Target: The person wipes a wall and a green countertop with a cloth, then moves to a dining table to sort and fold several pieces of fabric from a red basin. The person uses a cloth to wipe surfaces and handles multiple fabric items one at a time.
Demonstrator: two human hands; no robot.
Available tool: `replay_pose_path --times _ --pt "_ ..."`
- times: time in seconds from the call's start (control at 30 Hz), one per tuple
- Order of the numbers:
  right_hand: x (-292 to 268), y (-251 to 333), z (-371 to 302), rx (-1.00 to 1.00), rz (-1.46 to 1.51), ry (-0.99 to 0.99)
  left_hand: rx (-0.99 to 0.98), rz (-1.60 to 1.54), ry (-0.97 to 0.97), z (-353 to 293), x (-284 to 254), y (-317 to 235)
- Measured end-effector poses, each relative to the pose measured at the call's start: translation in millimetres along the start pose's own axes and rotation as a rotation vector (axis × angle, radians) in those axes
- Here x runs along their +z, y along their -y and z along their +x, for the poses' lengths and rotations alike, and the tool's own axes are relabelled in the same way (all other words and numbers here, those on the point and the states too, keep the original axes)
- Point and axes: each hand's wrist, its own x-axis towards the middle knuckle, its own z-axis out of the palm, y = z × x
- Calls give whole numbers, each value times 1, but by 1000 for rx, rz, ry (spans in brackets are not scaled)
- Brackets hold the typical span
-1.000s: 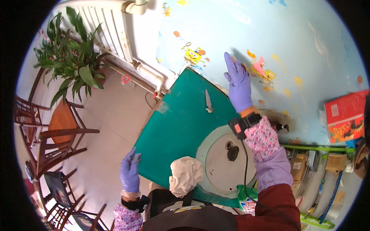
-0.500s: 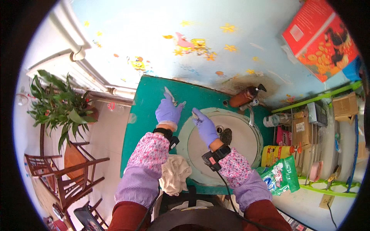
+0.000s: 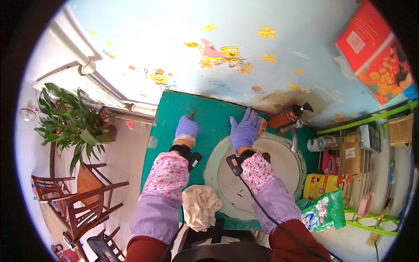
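A slim, dark blade [image 3: 193, 114], probably a small knife's, juts toward one o'clock from the left hand [image 3: 187, 128], above the far part of the green countertop [image 3: 168, 139]. That gloved fist is curled tightly around its lower end (the handle, if there is one, is hidden). I judge it light and stiff, easy to steer with one hand but sharp along an edge, and a smooth glove could slide on it if wet; the hold belongs low on the handle, fingers clear of the blade. At about three o'clock from the fist, the right hand [image 3: 244, 132] lies with fingers straight and slightly spread at the far edge of the sink [image 3: 238, 183]; a red-patterned thing [image 3: 262, 125] shows beside its outer fingers, and whether the palm grips it I cannot tell. Farther out, toward two o'clock from the right hand, a brown pump bottle [image 3: 284, 118] stands near the tap [image 3: 294, 140]. A crumpled cloth [image 3: 200, 207], soft and limp by its look, lies at six o'clock from the fist, and a green packet [image 3: 328, 212] sits at four o'clock, beyond the sink.
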Motion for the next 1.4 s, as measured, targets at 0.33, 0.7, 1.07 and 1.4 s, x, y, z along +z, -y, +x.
replay_pose_path --times 0.33,0.7,1.07,1.4 --pt "3 47 -3 -59 -86 33 -124 -883 271 -143 -118 138" --pt "38 206 13 -593 56 42 -309 -1162 -58 -253 -147 258" --pt "-17 194 -125 -1262 298 296 -218 -1155 11 -261 -148 256" --pt "34 137 -20 -363 75 -134 -285 -1181 -94 -289 -166 287"
